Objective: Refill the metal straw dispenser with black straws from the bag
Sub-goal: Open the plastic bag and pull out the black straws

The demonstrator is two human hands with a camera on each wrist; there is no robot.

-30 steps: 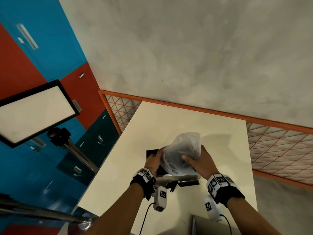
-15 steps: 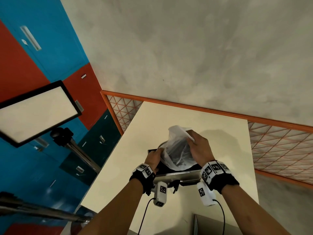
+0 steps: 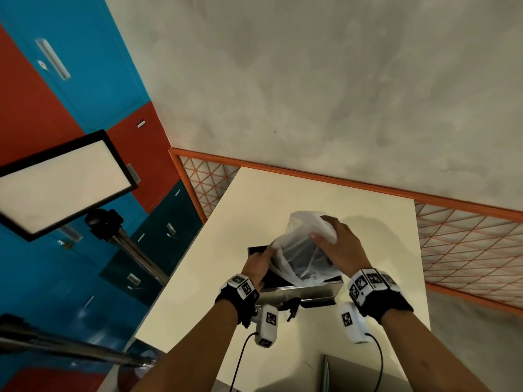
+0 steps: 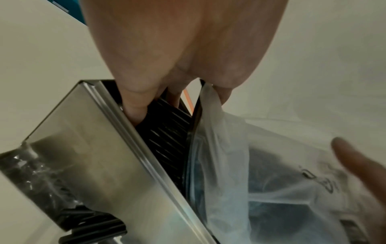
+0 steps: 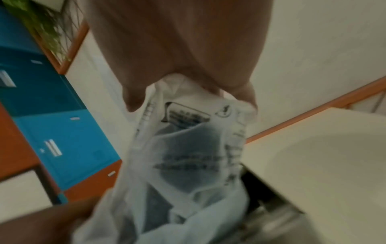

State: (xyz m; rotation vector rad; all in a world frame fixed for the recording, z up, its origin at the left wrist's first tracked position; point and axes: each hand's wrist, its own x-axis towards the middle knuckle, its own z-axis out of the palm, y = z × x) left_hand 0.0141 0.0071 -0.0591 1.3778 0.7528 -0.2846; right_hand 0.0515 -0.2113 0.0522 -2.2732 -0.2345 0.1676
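The metal straw dispenser (image 3: 300, 288) stands on the cream tabletop (image 3: 311, 199) with its top open. The translucent plastic bag (image 3: 302, 256) is held over that opening, its lower end reaching into the box.

Right hand (image 3: 342, 247): the grip is clenched on the upper, gathered end of the bag. The right wrist view shows the film bunched under the fingers (image 5: 242, 92), with printed text on the bag (image 5: 188, 148) and a dark mass showing through it.

Left hand (image 3: 257, 264): it sits at the left end of the dispenser. In the left wrist view, the fingers (image 4: 135, 105) curl over the steel rim (image 4: 133, 130) and reach into the box, while the thumb side pinches the edge of the bag (image 4: 217, 132) — so this grip grasps the bag film against the dispenser (image 4: 87, 148).

Black straws (image 4: 167, 132) lie side by side inside the dispenser, just beside the left fingertips. Whether straws remain in the bag cannot be told beyond the dark shape seen through the film.

A black knob (image 3: 293, 305) projects from the near face of the dispenser, and a grey flat item (image 3: 353, 372) lies at the near edge of the tabletop.
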